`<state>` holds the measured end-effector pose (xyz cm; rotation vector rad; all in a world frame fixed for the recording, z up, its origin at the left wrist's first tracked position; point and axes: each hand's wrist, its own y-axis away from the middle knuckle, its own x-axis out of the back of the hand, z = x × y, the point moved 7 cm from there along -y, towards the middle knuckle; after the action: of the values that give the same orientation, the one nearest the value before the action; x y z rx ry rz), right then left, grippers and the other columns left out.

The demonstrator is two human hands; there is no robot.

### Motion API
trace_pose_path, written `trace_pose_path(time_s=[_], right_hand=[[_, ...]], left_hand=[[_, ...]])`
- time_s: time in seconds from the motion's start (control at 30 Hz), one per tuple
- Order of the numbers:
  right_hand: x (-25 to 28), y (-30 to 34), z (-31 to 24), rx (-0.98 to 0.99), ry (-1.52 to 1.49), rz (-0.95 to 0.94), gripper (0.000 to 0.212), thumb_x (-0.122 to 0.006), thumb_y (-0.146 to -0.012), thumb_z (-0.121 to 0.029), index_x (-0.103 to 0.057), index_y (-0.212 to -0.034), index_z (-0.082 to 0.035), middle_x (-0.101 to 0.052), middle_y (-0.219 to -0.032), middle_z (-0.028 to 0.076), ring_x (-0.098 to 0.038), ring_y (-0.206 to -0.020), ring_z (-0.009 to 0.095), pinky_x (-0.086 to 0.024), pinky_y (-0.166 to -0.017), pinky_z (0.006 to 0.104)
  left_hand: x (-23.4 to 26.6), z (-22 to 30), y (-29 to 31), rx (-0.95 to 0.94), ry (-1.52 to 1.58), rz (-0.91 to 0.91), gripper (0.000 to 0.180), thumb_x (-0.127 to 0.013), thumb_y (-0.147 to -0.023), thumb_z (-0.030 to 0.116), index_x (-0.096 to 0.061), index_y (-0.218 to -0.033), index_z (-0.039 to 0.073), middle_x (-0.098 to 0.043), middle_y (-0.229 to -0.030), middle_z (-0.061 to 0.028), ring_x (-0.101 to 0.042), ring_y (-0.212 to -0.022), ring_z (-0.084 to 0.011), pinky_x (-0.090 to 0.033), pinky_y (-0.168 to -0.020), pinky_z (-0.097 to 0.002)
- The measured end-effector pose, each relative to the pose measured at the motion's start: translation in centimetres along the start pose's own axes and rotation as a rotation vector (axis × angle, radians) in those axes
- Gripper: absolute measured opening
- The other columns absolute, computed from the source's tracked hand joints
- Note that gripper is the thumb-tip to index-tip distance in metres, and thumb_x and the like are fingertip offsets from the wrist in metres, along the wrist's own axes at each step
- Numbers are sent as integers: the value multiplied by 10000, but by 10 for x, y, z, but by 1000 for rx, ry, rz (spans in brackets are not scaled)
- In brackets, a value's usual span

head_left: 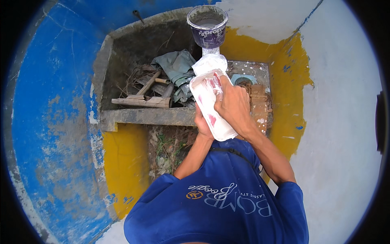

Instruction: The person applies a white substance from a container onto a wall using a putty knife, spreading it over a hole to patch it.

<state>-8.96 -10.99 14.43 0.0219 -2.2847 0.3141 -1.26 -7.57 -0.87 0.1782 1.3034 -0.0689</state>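
Before a purple bucket [209, 37], left grip [202, 123] holding white tray [208, 102]; right grip [235, 102] reaching inside, closure unclear

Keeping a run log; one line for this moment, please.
left hand: holding white tray; right hand: over tray's inside; purple bucket: beyond tray

A long, shallow tray [208, 105] with rounded corners and a low raised rim is held up in front of the person's body, its length running from the upper left to the lower right. It is mostly white, coated inside with what looks like wet, smeared paint, with reddish-pink patches showing at the far end and lower down. The left hand [203, 123] grips its left edge; the right hand [233, 101] reaches over its right side, fingers toward the streaked far end.
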Motion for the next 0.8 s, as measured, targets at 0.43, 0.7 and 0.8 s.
trace_pose_path(time_s=[0.43, 0.7, 0.8], right_hand=[[-11, 19, 11, 45, 237, -179, 267, -592, -725, -41, -554, -976, 42, -609, -613, 233, -638, -587, 399, -493, -524, 485], [2, 17, -1, 52, 50, -161, 290, -568, -718, -30, -565, -1006, 12, -605, -626, 246, -620, -593, 419, -475, -565, 505], [-10, 14, 4, 84, 129, -217, 283, -562, -731, -36, -568, -1011, 7, -604, -619, 240, -623, -595, 408, -472, -570, 505]], left_hand=[[-4, 1, -4, 37, 18, 90, 590, -323, -981, 463, -342, -1439, 93, -442, -1417, -110, -451, -1279, -283, -341, -1094, -429], [1, 0, -6, 23, 3, 65, 610, -310, -969, 477, -329, -1445, 95, -422, -1430, -111, -447, -1283, -290, -348, -1089, -439], [6, -4, -2, 39, 18, 53, 613, -308, -963, 467, -313, -1452, 97, -411, -1437, -114, -440, -1291, -289, -347, -1091, -440]])
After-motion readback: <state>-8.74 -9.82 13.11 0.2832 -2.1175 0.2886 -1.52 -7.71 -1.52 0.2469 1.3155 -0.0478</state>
